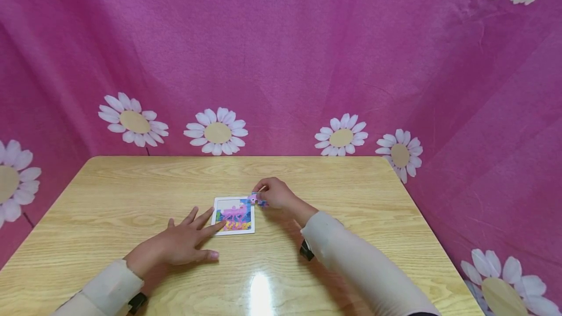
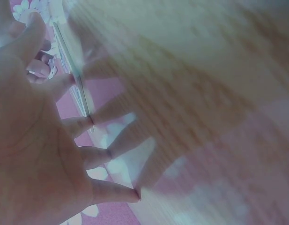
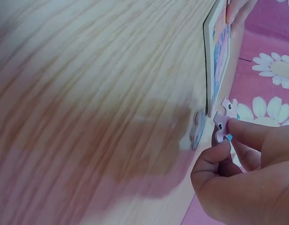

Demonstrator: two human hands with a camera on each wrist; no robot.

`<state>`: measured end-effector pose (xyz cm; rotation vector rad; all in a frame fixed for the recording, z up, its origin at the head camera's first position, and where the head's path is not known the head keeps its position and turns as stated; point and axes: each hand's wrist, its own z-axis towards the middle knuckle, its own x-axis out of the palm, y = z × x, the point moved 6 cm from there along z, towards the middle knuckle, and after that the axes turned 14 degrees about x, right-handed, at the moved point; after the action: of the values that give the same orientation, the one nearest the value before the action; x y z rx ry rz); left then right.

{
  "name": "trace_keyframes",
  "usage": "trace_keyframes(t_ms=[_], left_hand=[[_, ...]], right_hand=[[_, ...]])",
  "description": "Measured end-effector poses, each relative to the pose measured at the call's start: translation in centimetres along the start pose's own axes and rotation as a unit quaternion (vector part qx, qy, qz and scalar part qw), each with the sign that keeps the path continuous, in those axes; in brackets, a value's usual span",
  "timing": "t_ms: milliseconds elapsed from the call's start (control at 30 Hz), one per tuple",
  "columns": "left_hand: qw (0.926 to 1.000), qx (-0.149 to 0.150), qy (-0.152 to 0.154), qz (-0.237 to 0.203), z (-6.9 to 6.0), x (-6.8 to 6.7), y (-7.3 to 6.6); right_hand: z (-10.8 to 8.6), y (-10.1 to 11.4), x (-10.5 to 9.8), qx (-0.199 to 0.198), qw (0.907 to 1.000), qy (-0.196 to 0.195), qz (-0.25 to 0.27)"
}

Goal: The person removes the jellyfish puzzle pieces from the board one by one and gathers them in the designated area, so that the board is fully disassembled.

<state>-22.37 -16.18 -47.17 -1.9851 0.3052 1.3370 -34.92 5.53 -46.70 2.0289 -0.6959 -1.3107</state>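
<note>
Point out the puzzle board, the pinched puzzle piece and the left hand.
Puzzle board (image 1: 235,232): head view, lower white rim.
Pinched puzzle piece (image 3: 221,130): right wrist view, pink part.
Left hand (image 1: 185,243): head view, its back.

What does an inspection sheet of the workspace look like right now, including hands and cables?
Surface: wood-grain table, glossy, with a bright reflection at the near side.
Job's things: white-rimmed puzzle tray, partly filled, pale area at upper left; pink piece with a printed eye at its upper-right corner; loose piece on the table beside it.
Clutter: nothing seen.
Grippers: left hand has fingers spread, index fingertip over the tray; right hand pinches the pink piece.
Cables: nothing seen.
Surroundings: magenta cloth with white daisies.
</note>
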Motion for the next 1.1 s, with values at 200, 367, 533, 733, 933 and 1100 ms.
trace_keyframes(t_ms=[200,367,533,733,933,1100], left_hand=[[1.0,0.004,-0.005,0.003,-0.1,0.0,0.0],[0.9999,0.009,-0.009,0.003,-0.1,0.0,0.0],[0.9999,0.01,-0.011,0.0,-0.2,0.0,0.0],[0.9998,0.013,-0.016,0.001,-0.2,-0.1,-0.2],[0.9998,0.013,-0.016,-0.001,-0.2,-0.1,-0.1],[0.9998,0.014,-0.015,0.003,-0.1,0.0,0.0]], right_hand=[[-0.1,-0.7,-0.7,0.0,0.9999,-0.01,-0.004],[-0.2,-1.2,-1.3,-0.004,0.9997,-0.017,-0.015],[-0.4,-2.0,-2.0,0.002,0.9998,-0.019,-0.007],[-0.3,-3.3,-2.8,0.017,0.9995,-0.022,0.011],[-0.2,-4.5,-3.3,0.023,0.9993,-0.024,0.018],[-0.3,-4.7,-3.6,0.022,0.9994,-0.026,0.01]])
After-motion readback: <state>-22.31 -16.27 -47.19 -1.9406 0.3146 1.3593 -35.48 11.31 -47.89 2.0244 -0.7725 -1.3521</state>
